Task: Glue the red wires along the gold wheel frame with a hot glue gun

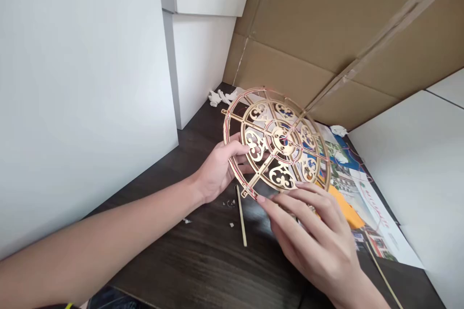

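A round gold openwork metal frame (276, 141), with rings, spokes and scrolled ornaments, is held tilted above the dark table. Reddish strands run along its outer ring and across its centre. My left hand (222, 166) grips its left side, thumb on the front and fingers behind. At the lower edge, my right hand (315, 231) has its fingers spread, with the index fingertip touching the outer ring near a small tab. The right thumb is hidden, and so is whatever lies behind that hand. A thin pale stick (241, 217) lies on the table beneath the frame.
Crumpled white tissue (214, 98) lies at the table's back left, more tissue (339, 130) at the right. Printed sheets (384, 217) and an orange piece (344, 207) lie right, near another thin stick (382, 273). Cardboard (300, 24) stands behind; white panels (83, 72) flank the table (203, 260).
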Demonstrator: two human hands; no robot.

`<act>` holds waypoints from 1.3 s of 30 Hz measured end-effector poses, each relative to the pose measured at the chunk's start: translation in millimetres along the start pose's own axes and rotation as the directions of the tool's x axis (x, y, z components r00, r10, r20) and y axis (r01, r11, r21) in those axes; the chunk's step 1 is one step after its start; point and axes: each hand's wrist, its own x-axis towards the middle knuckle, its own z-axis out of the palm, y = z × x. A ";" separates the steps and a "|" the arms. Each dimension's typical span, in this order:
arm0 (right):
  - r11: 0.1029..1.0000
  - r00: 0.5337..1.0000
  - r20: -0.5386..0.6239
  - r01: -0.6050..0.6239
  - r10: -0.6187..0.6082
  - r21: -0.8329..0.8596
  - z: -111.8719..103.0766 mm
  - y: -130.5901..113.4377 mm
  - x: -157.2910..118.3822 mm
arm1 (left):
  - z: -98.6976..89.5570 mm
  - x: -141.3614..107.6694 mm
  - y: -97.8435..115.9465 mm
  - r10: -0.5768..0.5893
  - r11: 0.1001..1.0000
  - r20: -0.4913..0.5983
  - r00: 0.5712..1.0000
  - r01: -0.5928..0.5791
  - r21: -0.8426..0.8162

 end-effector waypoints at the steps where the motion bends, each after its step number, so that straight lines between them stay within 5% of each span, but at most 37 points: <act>1: 1.000 1.000 0.024 0.014 -0.015 0.012 0.2 0.6 -0.2 | -0.2 0.0 -0.3 -0.006 1.000 0.011 1.000 0.006 -0.020; 7: 0.999 0.998 0.051 0.037 -0.037 0.017 1.5 -0.3 1.9 | 2.9 -3.6 -0.2 0.014 0.998 0.116 0.993 -0.007 -0.054; 20: 0.998 0.996 0.084 0.003 -0.008 0.055 7.8 -3.2 3.6 | 8.3 -7.2 -3.1 -0.011 0.998 0.011 1.000 0.012 -0.068; 39: 0.999 0.996 0.085 -0.036 0.035 0.014 7.9 -3.9 4.7 | 11.5 -9.4 -3.4 0.003 0.995 0.011 1.000 -0.001 -0.104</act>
